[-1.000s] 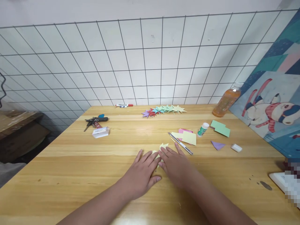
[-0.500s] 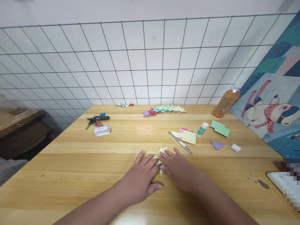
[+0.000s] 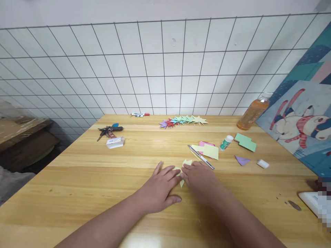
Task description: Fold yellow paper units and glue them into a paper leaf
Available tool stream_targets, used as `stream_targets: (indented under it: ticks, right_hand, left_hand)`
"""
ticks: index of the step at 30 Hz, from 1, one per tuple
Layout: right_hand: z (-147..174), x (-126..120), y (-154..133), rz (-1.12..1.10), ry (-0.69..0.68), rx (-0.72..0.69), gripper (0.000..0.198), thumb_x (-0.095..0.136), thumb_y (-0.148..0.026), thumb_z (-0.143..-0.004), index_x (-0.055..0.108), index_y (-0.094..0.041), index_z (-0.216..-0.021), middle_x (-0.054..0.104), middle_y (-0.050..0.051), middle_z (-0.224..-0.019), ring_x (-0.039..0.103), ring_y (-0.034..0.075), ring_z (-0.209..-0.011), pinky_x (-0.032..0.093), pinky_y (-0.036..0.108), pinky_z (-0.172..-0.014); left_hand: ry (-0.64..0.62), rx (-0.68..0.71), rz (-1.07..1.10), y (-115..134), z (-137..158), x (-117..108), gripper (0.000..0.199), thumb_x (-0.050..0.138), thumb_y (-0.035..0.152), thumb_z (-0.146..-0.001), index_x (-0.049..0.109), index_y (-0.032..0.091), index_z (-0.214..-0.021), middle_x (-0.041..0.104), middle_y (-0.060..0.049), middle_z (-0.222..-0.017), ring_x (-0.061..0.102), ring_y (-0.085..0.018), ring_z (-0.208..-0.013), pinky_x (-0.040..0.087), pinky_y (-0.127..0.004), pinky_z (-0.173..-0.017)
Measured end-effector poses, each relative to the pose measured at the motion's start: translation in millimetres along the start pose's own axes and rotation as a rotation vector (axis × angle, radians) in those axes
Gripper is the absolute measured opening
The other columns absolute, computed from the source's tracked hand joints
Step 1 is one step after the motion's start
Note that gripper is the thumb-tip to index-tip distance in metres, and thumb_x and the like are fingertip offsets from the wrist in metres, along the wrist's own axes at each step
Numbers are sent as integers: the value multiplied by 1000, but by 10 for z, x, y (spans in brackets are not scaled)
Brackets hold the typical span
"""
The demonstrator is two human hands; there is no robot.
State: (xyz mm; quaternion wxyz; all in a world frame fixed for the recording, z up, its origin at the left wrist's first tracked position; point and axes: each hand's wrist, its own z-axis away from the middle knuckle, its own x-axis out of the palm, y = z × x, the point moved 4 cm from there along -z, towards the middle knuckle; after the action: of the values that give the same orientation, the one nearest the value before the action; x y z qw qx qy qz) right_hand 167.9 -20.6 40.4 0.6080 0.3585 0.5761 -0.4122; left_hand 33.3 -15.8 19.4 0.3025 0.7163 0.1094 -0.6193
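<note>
A pale yellow folded-paper piece with pointed tips (image 3: 187,162) lies on the table, largely hidden under my fingers. My left hand (image 3: 163,188) rests palm down with fingers spread, its fingertips pressing the left part of the paper. From the other side, my right hand (image 3: 198,177) has its fingers drawn together and curled, thumb and fingertips closed at the paper's right part. Just behind the hands lie a box cutter (image 3: 201,157) and cut yellow paper (image 3: 211,151) over pink paper (image 3: 206,143).
Along the wall runs a row of coloured folded-paper stars (image 3: 183,120), with a marker (image 3: 140,114) to its left. Keys (image 3: 110,130) and a small white box (image 3: 115,142) sit at left. To the right are a glue stick (image 3: 226,142), green paper (image 3: 245,142), purple paper (image 3: 242,160), an eraser (image 3: 263,163) and a bottle (image 3: 253,113).
My right hand's fingers have drawn closer together and curled in over the paper. My left hand stays spread on it. The whole view has shifted slightly.
</note>
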Motion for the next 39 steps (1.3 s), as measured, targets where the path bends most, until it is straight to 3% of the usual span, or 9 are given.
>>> stream_targets:
  ticks: [4,8,12,16,21,27,33,36,39]
  right_hand:
    - [66,-42,108,-179,14,-1,37,28,-27,-92,62,-21,-107,67,8,-102,57,24,-95,40,36,-83]
    - [85,-11,443,-329,101,137,44,39,-23,-83,46,-23,-126,53,4,-128,47,20,-114,36,33,-93]
    - [93,103,528,-326,4,29,64,57,-24,-66,44,-23,-128,45,5,-135,40,23,-121,33,34,-97]
    - [24,74,479,-369,84,21,40,53,-18,-71,58,-24,-110,61,4,-112,54,19,-100,40,30,-85]
    - [-60,-14,462,-439,146,40,18,48,-26,-81,67,-24,-80,65,1,-76,57,16,-73,39,25,-64]
    - [-66,-11,410,-721,172,43,29,47,-40,-84,62,-19,-70,60,0,-72,52,13,-62,39,23,-57]
    - [-149,158,331,-1262,109,130,29,57,-40,-77,57,-18,-98,63,1,-82,59,16,-78,44,27,-70]
    - [-197,251,344,-1312,151,193,42,63,-31,-73,51,-20,-111,61,-2,-73,57,14,-70,43,26,-66]
    - [-225,318,384,-1281,191,228,41,58,-28,-76,50,-21,-115,57,-4,-68,52,12,-61,40,25,-60]
  left_hand:
    - [43,37,23,37,3,-31,44,49,50,-82,49,29,-121,57,-5,-120,45,-23,-118,3,-52,-108]
    - [79,25,25,-6,-13,-14,29,47,39,-87,56,28,-112,62,-3,-112,52,-19,-108,2,-49,-109]
    - [110,-7,39,-57,-17,-13,25,43,27,-89,58,28,-108,64,-1,-107,55,-16,-102,9,-45,-109]
    - [133,-53,137,-131,1,-42,31,53,29,-83,54,29,-114,63,0,-109,54,-17,-103,21,-42,-107]
    - [211,-140,354,-257,19,-48,67,70,46,-65,47,26,-124,55,-6,-122,49,-23,-111,39,-38,-96]
    - [289,-243,876,-345,-27,-17,45,60,37,-78,48,19,-118,60,-8,-114,56,-21,-105,43,-34,-91]
    - [338,-397,1180,-438,-38,0,68,65,36,-75,30,16,-130,67,-9,-95,62,-20,-92,44,-34,-84]
    - [364,-405,1206,-441,-34,4,68,65,34,-75,30,17,-130,67,-9,-95,61,-21,-94,43,-35,-86]
    - [349,-394,1139,-438,-26,1,65,61,34,-78,29,18,-132,65,-10,-100,61,-21,-95,44,-36,-86]
